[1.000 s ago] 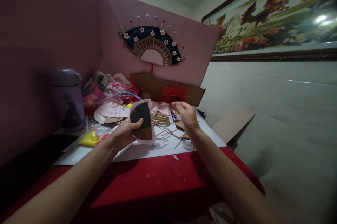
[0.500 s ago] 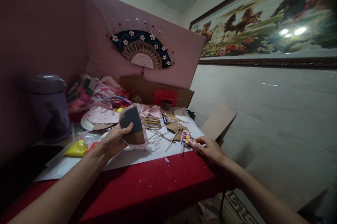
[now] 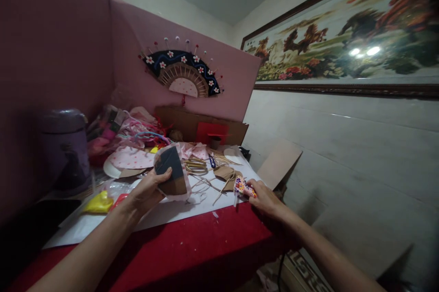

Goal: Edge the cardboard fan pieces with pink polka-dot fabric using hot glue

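Note:
My left hand (image 3: 149, 190) pinches a cardboard piece (image 3: 174, 187) with its thumb across the front. One edge is curved, the face is part dark and part brown, and pale pink fabric shows around its rim. At the table's right edge, my right hand (image 3: 265, 198) has its fingers around a hot glue gun (image 3: 243, 186) with a flower pattern. The glue gun's tip points left, and a cord hangs below the table edge. Between the hands lie thin sticks (image 3: 222, 191), a brown cardboard scrap (image 3: 224, 173) and a pair of gold-coloured scissor-like loops (image 3: 196, 166).
White paper (image 3: 164, 216) covers part of the red tablecloth (image 3: 192, 246). A purple flask (image 3: 65, 159) stands left, near a yellow bag (image 3: 98, 203) and dotted pink fabric (image 3: 132, 158). A decorated fan (image 3: 185, 66) hangs on the pink board behind. Cardboard (image 3: 283, 161) leans at the right wall.
My right hand has come down from above the sticks to the table's right edge and taken hold of the glue gun. The left hand still holds the cardboard piece. The view has shifted right.

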A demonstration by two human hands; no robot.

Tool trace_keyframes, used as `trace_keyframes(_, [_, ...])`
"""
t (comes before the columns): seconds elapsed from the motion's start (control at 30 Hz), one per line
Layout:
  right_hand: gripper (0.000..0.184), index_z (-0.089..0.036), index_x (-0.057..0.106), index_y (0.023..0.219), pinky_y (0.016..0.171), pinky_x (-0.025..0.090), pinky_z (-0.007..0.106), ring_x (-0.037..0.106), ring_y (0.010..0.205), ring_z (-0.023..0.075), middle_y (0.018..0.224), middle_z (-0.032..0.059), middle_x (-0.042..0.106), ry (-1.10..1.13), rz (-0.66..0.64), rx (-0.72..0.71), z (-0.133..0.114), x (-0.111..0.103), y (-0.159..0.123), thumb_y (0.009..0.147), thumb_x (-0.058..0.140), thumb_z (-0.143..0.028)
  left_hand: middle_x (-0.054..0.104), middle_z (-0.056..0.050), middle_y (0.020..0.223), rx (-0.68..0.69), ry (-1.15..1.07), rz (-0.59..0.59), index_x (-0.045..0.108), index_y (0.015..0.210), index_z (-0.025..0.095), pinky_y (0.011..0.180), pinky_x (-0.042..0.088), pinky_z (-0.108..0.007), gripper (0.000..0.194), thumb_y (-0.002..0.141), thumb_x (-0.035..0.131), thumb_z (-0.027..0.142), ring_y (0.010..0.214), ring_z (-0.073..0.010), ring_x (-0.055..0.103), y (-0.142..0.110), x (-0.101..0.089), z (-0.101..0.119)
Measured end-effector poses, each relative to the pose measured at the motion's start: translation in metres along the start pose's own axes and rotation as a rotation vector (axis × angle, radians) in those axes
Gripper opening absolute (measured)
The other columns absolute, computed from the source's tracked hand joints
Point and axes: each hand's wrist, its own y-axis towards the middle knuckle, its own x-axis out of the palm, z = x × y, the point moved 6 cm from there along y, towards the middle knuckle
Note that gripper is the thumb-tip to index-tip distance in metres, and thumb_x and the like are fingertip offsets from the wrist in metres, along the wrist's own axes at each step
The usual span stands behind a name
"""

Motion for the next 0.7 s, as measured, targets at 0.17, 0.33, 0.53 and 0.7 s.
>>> trace_keyframes(0.17, [0.032,-0.018,0.053,0.109,0.062,0.032,0.027,0.061,0.085,0.0242,0.099,0.0105,0.066,-0.036,0.039,0.100,0.002,-0.015,-0.003,0.077,0.049,-0.024,0.071,-0.010,0.088,0.014,0.009,-0.006,0.059,0.110,0.015,0.070,0.056,-0.038,0.035,0.075,0.063,0.010,0.075,-0.0220,0.068,0.002,-0.002,-0.001])
trace_keyframes(0.33, [0.029,-0.022,0.056,0.109,0.058,0.029,0.028,0.064,0.082,0.0253,0.093,0.0100,0.070,-0.158,0.131,0.131,0.006,-0.022,-0.006,0.085,0.043,-0.031,0.070,-0.011,0.089,0.007,0.019,-0.004,0.060,0.110,0.013,0.071,0.056,-0.038,0.037,0.073,0.064,0.011,0.077,-0.0235,0.068,0.002,-0.002,-0.002])
trace_keyframes(0.53, [0.032,-0.026,0.057,0.112,0.055,0.028,0.028,0.066,0.079,0.0267,0.092,0.0092,0.071,-0.210,0.123,0.137,0.000,-0.023,-0.007,0.087,0.039,-0.033,0.071,-0.009,0.085,0.007,0.031,0.030,0.059,0.108,0.013,0.069,0.057,-0.038,0.035,0.073,0.064,0.010,0.074,-0.0227,0.068,0.002,-0.002,-0.002])
trace_keyframes(0.7, [0.033,-0.024,0.059,0.110,0.056,0.031,0.028,0.064,0.078,0.0270,0.092,0.0103,0.070,-0.078,0.175,0.188,0.006,-0.026,-0.003,0.086,0.040,-0.036,0.072,-0.011,0.083,-0.029,0.033,0.021,0.059,0.103,0.011,0.071,0.056,-0.039,0.029,0.074,0.062,0.009,0.075,-0.0242,0.069,-0.003,0.004,-0.001])
